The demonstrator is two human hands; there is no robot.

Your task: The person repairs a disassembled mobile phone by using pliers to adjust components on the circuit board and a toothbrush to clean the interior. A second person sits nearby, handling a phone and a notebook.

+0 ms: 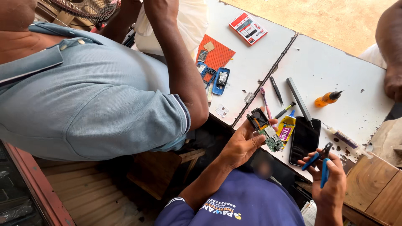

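My left hand (240, 146) is shut on a small green phone circuit board (272, 140) with a black frame piece (256, 118) at its upper end, held at the near edge of the white table (335, 62). My right hand (333, 186) grips blue-handled cutting pliers (320, 158), jaws pointing up, just right of a black phone (305, 140) lying face up on the table. The two hands are apart, with the phone between them. A yellow glue tube (287, 127) lies right beside the board.
A pink toothbrush (264, 100), tweezers (276, 90), a grey metal bar (298, 99), an orange dropper bottle (328, 99) and a syringe (346, 138) lie nearby. Farther off are a blue phone shell (220, 80), an orange mat (217, 54) and a red box (248, 28). A person in a light blue shirt (96, 100) leans in at left; another person's hand (393, 81) rests at right.
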